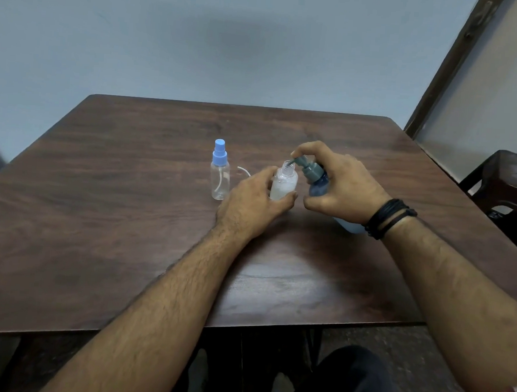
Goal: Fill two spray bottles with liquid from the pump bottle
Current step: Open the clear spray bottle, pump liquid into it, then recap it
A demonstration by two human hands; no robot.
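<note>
A dark wooden table (128, 233) is filling most of the view, with a dark stool (506, 180) standing off its right edge. The right hand (339, 188) is curling its fingers around the blue pump bottle (318, 184), tilted leftward, with a fingertip lying on the grey pump head whose spout is pointing into the neck of the open spray bottle (283, 183). The left hand (251, 201) is gripping that uncapped bottle, partly full of whitish liquid, near mid-table. Just to its left a capped spray bottle (220, 170) is standing upright, clear and seemingly empty, under a light blue top. Black bands (389, 217) are circling the right wrist.
</note>
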